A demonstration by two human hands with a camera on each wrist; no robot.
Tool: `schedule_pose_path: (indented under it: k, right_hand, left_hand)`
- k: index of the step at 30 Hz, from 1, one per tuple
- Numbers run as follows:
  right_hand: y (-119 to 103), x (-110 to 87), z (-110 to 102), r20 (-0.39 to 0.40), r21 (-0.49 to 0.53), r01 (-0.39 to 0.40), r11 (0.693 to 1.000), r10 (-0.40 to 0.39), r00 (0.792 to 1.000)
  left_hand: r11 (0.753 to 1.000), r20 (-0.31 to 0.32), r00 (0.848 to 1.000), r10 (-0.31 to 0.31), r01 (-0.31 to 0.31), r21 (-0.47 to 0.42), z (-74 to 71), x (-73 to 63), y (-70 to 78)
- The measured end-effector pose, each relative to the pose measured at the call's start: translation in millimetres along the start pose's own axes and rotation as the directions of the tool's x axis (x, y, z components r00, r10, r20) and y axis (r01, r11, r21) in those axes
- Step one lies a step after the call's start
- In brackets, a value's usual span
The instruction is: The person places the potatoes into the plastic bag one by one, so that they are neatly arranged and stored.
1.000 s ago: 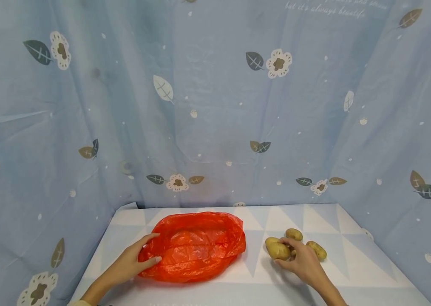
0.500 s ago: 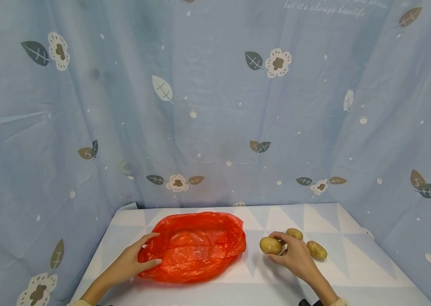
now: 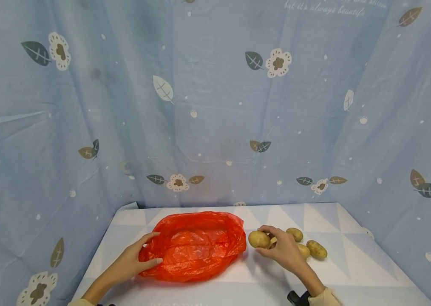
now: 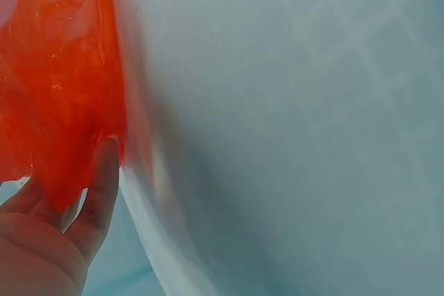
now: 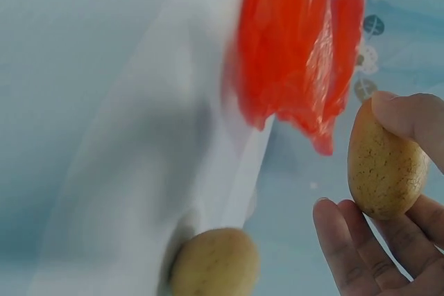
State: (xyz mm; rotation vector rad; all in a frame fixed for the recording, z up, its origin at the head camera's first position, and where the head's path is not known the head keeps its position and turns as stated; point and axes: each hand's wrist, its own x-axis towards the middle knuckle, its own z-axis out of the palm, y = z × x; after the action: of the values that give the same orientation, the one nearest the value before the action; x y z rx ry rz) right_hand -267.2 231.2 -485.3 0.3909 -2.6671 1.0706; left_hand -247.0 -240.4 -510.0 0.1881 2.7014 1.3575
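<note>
In the head view my right hand (image 3: 282, 250) pinches a yellow-brown potato (image 3: 259, 239) between thumb and fingers, just right of the red plastic bag (image 3: 196, 250). The right wrist view has this held potato (image 5: 386, 164) raised, its skin lightly cracked. The bag lies spread with its mouth open, showing a wrinkled inside. My left hand (image 3: 133, 259) holds the bag's left rim, thumb at the near side and fingers at the far side. In the left wrist view its fingertips press into the red film (image 4: 62, 88).
Behind and right of my right hand lie more potatoes: one farther back (image 3: 295, 234), one at the right (image 3: 316, 250), and one partly hidden by the hand (image 3: 303, 250). A patterned blue curtain (image 3: 215, 106) encloses the white and pale-blue table (image 3: 357, 255).
My right hand has lifted the potato away from the others and carried it left, close to the bag. A potato behind the hand has come into view. The left hand stays put.
</note>
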Motion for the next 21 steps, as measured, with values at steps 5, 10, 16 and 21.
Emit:
schedule_pose_path:
  k: [5, 10, 16, 21]
  right_hand:
    - [-9.9, 9.1, 6.8, 0.031, 0.021, 0.028, 0.999, -0.029, 0.999]
    - [-17.4, 16.5, 14.5, 0.055, 0.042, 0.05, 0.998, -0.052, 0.997]
    - [-25.5, 23.1, 23.8, 0.054, 0.038, 0.095, 0.995, -0.097, 0.994]
    - [-31.5, 27.6, 31.3, 0.082, 0.045, 0.113, 0.993, -0.116, 0.99]
  left_hand:
    - [1.0, -0.01, 1.0, -0.006, 0.006, 0.005, 2.2, 2.0, -0.4]
    - [1.0, -0.013, 1.0, -0.013, 0.013, 0.002, 2.7, 1.8, 0.0]
    - [1.0, -0.007, 1.0, -0.01, 0.01, -0.008, 2.8, 3.7, -1.4]
    - [1.0, -0.009, 1.0, -0.008, 0.008, -0.001, 4.2, 4.9, -1.5]
